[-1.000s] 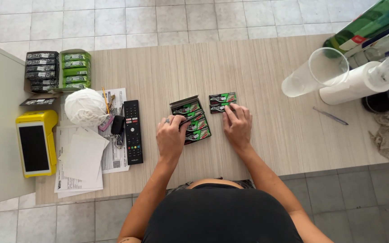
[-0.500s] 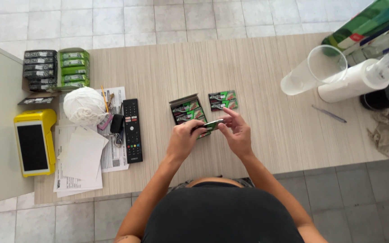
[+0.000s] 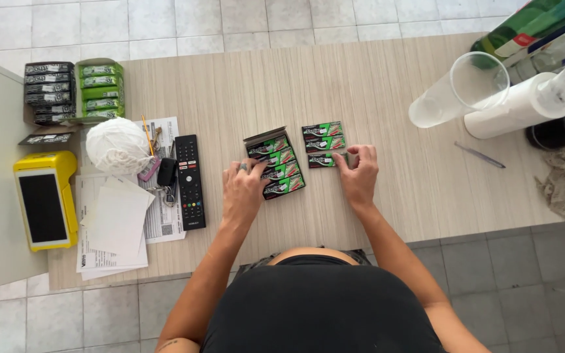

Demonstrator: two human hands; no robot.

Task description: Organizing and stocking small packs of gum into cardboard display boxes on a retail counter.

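Heads up, your left hand is resting palm-down with curled fingers on the near edge of the open box of gum packs, more pressing on it than gripping, while your right hand has its fingertips pinched on the third loose gum pack, at the bottom of the little column you've got going at 3 o'clock from the box. The two packs above it sit touching each other, so the likely slip is nudging them crooked as you square that third one up against them. I can't quite tell whether the pack is flat on the surface or lifted a bit, your fingers hide its right end. The box looks tilted with packs fanned out of it; lean on that edge too hard and it could skid or spill the rest. There's also clutter at 9 o'clock: the remote and keys are near your left forearm, so a wide elbow swing could knock them. The plastic cup at 1 o'clock is well apart, no worry there.
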